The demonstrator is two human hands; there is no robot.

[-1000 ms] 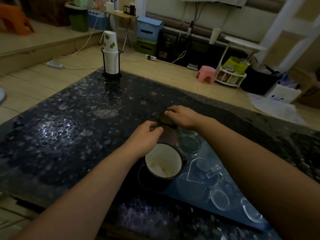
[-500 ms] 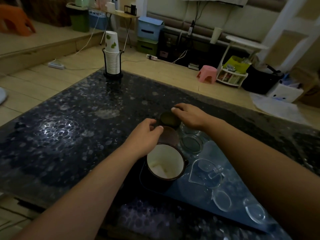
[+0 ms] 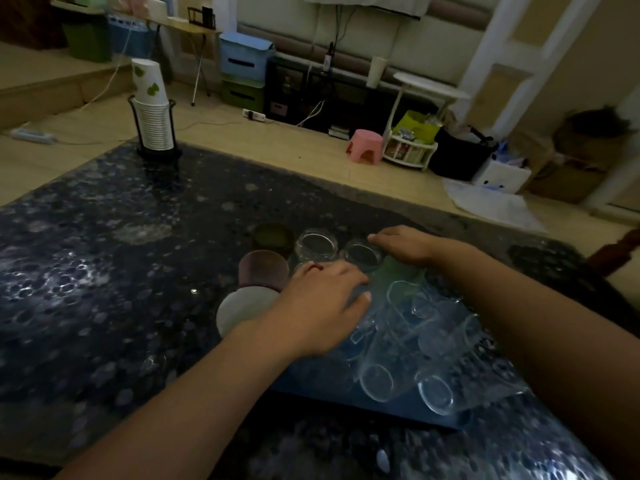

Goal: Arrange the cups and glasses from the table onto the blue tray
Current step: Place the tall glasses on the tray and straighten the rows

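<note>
The blue tray [image 3: 325, 382] lies on the dark table with several clear glasses [image 3: 408, 306] on it, some on their sides. Along its far left edge stand a white-lined mug [image 3: 239, 311], a brown cup [image 3: 265, 268], a dark green cup [image 3: 273, 237], a wide clear glass [image 3: 316, 244] and a small clear glass [image 3: 362, 254]. My left hand [image 3: 325, 306] reaches over the tray, its fingers curled down on a clear glass [image 3: 358, 336] that is mostly hidden beneath it. My right hand [image 3: 405, 247] has its fingertips on the small clear glass.
A wire holder with a stack of paper cups [image 3: 152, 112] stands at the table's far left corner. The speckled dark table [image 3: 104, 271] stretches left of the tray. On the floor beyond the table are a pink stool [image 3: 366, 146] and storage boxes.
My left hand has left the brown cup and moved right over the tray. My right hand has moved right from the dark green cup to the small clear glass. The view has swung.
</note>
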